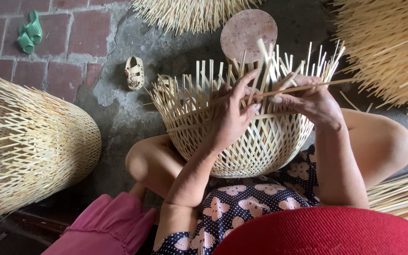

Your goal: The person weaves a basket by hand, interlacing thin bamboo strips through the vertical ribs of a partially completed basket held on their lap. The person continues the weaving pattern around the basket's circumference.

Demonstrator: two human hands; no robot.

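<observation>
Half-woven basket [242,141] sits in the lap, right under both hands. Left hand [230,115], fingers spread, presses the crossed strips. Right hand [308,99] pinches a thin bamboo strip [303,88] w/ fingers narrow. Best to keep the strip flat & snug vs. the uprights beside the left fingers.

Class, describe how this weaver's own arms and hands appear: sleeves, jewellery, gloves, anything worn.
Both arms are bare with no sleeve showing; the left hand and right hand wear no gloves, rings or watch that can be seen. Fingernails look short and unpainted.
</observation>
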